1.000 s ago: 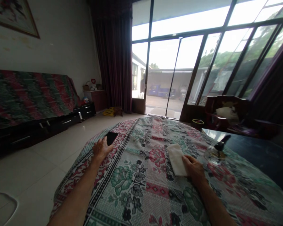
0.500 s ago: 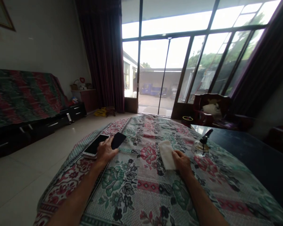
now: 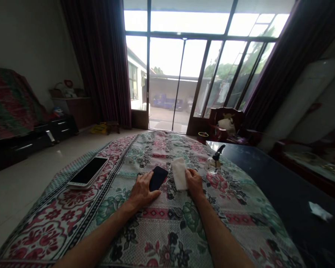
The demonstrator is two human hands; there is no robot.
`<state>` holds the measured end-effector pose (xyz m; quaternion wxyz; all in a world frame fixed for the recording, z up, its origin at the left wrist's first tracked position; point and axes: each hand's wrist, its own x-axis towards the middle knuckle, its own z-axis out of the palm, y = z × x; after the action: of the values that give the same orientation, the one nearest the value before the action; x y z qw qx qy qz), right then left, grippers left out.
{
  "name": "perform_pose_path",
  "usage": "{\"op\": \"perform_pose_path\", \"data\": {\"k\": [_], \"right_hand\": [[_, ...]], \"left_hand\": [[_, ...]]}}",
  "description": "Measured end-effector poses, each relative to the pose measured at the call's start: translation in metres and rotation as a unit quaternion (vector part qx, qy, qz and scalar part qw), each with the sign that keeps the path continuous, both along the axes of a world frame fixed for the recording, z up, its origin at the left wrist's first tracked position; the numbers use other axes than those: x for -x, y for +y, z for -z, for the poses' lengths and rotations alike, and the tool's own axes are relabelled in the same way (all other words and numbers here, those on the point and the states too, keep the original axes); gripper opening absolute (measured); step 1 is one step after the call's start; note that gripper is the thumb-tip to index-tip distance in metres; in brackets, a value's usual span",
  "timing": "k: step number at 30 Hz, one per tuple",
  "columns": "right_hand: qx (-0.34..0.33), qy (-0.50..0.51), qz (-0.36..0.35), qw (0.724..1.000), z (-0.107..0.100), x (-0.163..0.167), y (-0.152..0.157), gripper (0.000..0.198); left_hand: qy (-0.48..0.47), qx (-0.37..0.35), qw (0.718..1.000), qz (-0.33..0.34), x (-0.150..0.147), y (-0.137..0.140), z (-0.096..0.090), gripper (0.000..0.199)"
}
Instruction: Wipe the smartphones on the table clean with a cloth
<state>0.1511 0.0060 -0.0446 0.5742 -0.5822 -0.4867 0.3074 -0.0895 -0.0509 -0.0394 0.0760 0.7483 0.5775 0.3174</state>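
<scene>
My left hand [image 3: 143,190] grips a dark smartphone [image 3: 158,178] by its left side, thumb along the near edge, low over the flowered tablecloth [image 3: 167,230]. Just to the right, my right hand [image 3: 194,183] holds a folded white cloth [image 3: 179,174] by its right edge. The phone and the cloth are close together with a narrow gap between them. A larger white device with a black screen [image 3: 89,171] lies on the cloth-covered table at the left. Beyond my right hand stands a clear spray bottle [image 3: 213,163] with a black trigger head.
A dark glossy table [image 3: 257,171] adjoins on the right, bearing a crumpled white tissue [image 3: 320,211]. A wooden chair [image 3: 226,121] with a cushion stands behind it. Glass doors [image 3: 167,89] face me, and a low black cabinet [image 3: 60,128] is at the left.
My left hand has carried the dark phone rightward, away from the white device, to beside the white cloth. My right hand still holds the cloth. The view has turned a little to the right.
</scene>
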Motion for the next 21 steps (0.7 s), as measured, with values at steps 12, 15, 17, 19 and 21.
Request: {"op": "perform_pose_path", "data": {"k": [12, 15, 17, 19, 21], "right_hand": [[-0.036, -0.018, 0.076, 0.996, -0.005, -0.001, -0.001, 0.041], [-0.033, 0.004, 0.074, 0.997, -0.004, 0.000, 0.000, 0.041], [-0.028, 0.022, 0.056, 0.998, -0.003, 0.001, 0.000, 0.041], [-0.025, 0.033, 0.043, 0.998, -0.002, 0.000, 0.001, 0.041], [-0.042, 0.040, 0.057, 0.997, -0.005, -0.002, 0.002, 0.042]], "left_hand": [[-0.019, 0.047, 0.998, 0.022, 0.009, -0.013, -0.002, 0.078], [-0.028, 0.025, 0.999, 0.027, -0.001, -0.015, 0.004, 0.075], [-0.032, 0.012, 0.998, 0.048, -0.005, -0.015, 0.007, 0.075], [-0.026, 0.004, 0.998, 0.057, -0.005, -0.015, 0.008, 0.077], [-0.012, -0.006, 0.999, 0.045, -0.004, -0.015, 0.009, 0.080]]}}
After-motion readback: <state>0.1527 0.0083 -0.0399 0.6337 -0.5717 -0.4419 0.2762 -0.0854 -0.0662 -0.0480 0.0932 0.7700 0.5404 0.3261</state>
